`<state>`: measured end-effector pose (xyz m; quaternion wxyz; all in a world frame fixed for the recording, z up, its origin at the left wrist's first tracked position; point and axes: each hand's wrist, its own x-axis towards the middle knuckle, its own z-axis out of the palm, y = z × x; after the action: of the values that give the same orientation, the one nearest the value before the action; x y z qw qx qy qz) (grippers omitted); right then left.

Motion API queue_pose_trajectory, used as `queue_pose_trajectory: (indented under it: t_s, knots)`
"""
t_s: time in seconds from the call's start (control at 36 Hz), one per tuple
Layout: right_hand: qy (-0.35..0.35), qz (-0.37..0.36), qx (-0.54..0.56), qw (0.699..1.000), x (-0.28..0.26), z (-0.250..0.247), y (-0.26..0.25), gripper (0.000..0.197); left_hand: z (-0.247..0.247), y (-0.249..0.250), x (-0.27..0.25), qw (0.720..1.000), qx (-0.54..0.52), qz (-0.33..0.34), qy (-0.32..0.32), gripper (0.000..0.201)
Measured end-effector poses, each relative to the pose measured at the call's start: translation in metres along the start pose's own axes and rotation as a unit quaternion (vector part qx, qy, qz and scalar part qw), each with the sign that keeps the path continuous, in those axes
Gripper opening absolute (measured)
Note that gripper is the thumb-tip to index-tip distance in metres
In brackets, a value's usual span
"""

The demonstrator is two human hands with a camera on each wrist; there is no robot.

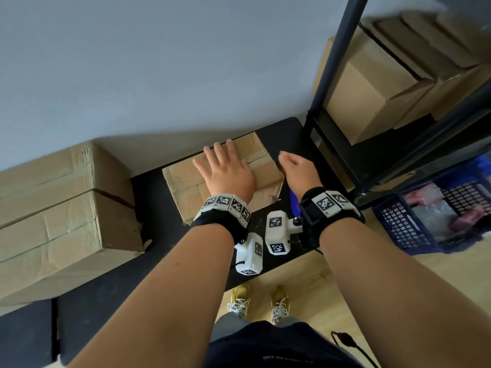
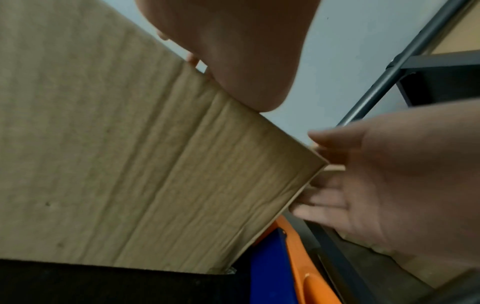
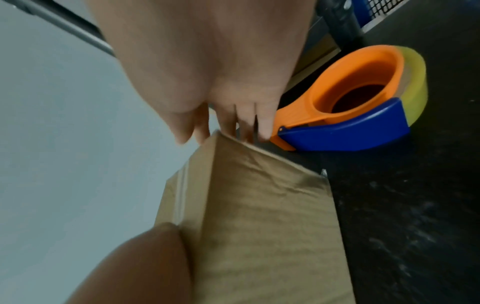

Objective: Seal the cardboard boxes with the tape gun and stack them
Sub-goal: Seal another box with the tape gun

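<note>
Head view: a person stands at a black table that runs along a pale wall, both forearms reaching forward.
Small box: a cardboard box sits at about 12 o'clock from the person, on the table and close to the wall, its top flaps closed with a seam running across the top.
Left hand: the left hand lies flat on the box top, fingers straight and spread, pressing down; it grasps nothing.
Right hand: the right hand is at the box's 3 o'clock edge, fingers relaxed and extended toward the top corner; in the left wrist view its fingertips touch the box's corner edge, released rather than clenched.
Tape gun: the orange and blue tape gun with a yellowish tape roll lies on the table just beside the box, at its 3 o'clock side, below the right hand; the hand is not holding it. In the head view only a blue sliver shows by the right wrist.
Stacked boxes: two large cardboard boxes, one on the other, stand on the table at 9 o'clock from the small box, near it.
Shelf rack: a dark metal rack rises at 2 o'clock, with more cardboard boxes on its shelf.
Crate: a blue mesh crate stands on the floor at 3 o'clock.
</note>
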<state>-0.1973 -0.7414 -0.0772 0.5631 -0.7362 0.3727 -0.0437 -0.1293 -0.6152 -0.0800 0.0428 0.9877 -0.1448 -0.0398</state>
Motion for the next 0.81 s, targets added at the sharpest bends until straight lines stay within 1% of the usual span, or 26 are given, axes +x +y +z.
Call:
queue_pose_trajectory:
  t_s: [0.06, 0.11, 0.14, 0.19, 0.25, 0.31, 0.33, 0.39, 0.44, 0.58, 0.67, 0.72, 0.78, 0.81]
  knots:
    - [0.075, 0.033, -0.018, 0.996, 0.002, -0.006, 0.012, 0.029, -0.003, 0.003, 0.001, 1.0, -0.012, 0.013, -0.001, 0.058]
    - [0.13, 0.071, -0.062, 0.987, 0.0, -0.016, 0.024, 0.026, -0.004, 0.008, 0.001, 0.998, -0.038, 0.049, -0.007, 0.057]
    - [0.146, 0.088, -0.089, 0.981, -0.002, -0.021, 0.029, 0.025, -0.004, 0.01, 0.0, 0.996, -0.048, 0.073, -0.012, 0.055]
    - [0.155, 0.113, -0.139, 0.972, -0.007, -0.028, 0.039, 0.025, 0.0, 0.015, -0.003, 0.992, -0.056, 0.107, -0.026, 0.055]
    - [0.137, 0.125, -0.174, 0.967, -0.01, -0.03, 0.048, 0.024, 0.004, 0.017, -0.005, 0.992, -0.051, 0.109, -0.034, 0.058]
    - [0.095, 0.137, -0.211, 0.963, -0.009, -0.026, 0.058, 0.024, 0.007, 0.017, -0.004, 0.993, -0.049, 0.103, -0.035, 0.059]
    - [0.059, 0.144, -0.238, 0.959, -0.009, -0.022, 0.062, 0.027, 0.007, 0.017, -0.003, 0.993, -0.05, 0.101, -0.035, 0.06]
    - [-0.006, 0.158, -0.303, 0.94, -0.006, -0.013, 0.068, 0.037, 0.007, 0.017, -0.002, 0.993, -0.051, 0.099, -0.03, 0.06]
    - [-0.037, 0.164, -0.356, 0.919, -0.004, -0.006, 0.073, 0.05, 0.009, 0.018, -0.003, 0.994, -0.048, 0.099, -0.021, 0.06]
    - [-0.038, 0.136, -0.451, 0.881, -0.004, 0.004, 0.084, 0.049, 0.012, 0.017, -0.003, 0.994, -0.047, 0.097, -0.019, 0.06]
    - [-0.044, 0.137, -0.476, 0.868, -0.001, 0.007, 0.081, 0.051, 0.012, 0.017, -0.002, 0.995, -0.039, 0.093, -0.022, 0.059]
    - [-0.045, 0.155, -0.465, 0.87, 0.003, 0.006, 0.075, 0.046, 0.012, 0.018, -0.002, 0.995, -0.036, 0.091, -0.022, 0.059]
    - [-0.029, 0.176, -0.418, 0.891, 0.006, 0.003, 0.068, 0.038, 0.011, 0.018, -0.001, 0.996, -0.036, 0.084, -0.023, 0.059]
    - [-0.014, 0.179, -0.391, 0.903, 0.007, -0.001, 0.066, 0.038, 0.011, 0.018, -0.001, 0.996, -0.036, 0.078, -0.023, 0.059]
